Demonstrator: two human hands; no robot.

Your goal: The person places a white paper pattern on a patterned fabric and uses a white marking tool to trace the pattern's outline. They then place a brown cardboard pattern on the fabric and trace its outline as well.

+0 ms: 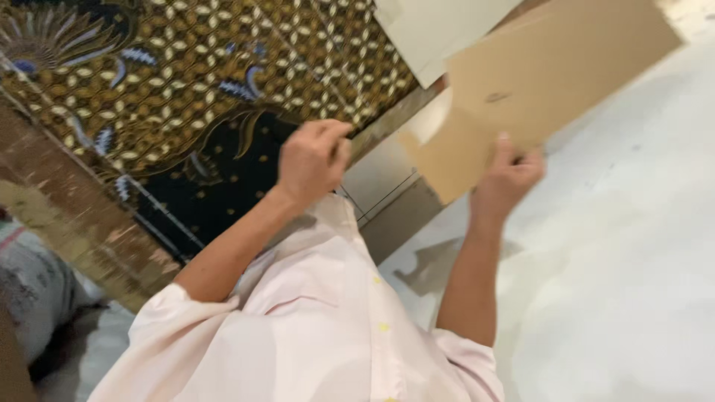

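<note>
Pale pink shirt fabric [320, 327] with small yellow buttons fills the bottom of my view, closest to the lens, and both bare forearms rise out of its rolled sleeves. I see the right hand [506, 179] closed on the lower edge of a flat brown cardboard sheet [551, 74], thumb on the near face and fingers curled behind, so the sheet is held up off the surface and tilted, its far corner reaching toward the top right. On the other side, the left hand [313, 158] is raised and curled into a loose fist just left of the sheet, not touching it; I cannot tell whether it pinches anything small, since the fingertips are folded in. Behind that hand hangs or lies a dark patterned cloth [171, 89] with gold leaf shapes and blue feather motifs, covering the upper left. A pale cream board [439, 30] shows at the top, partly covered by the cardboard. Under the right arm spreads a white work surface [618, 283], where the arm and sheet throw a grey shadow. At the far left edge I make out a worn brown strip [67, 223] and some grey fabric [30, 290], blurred.
</note>
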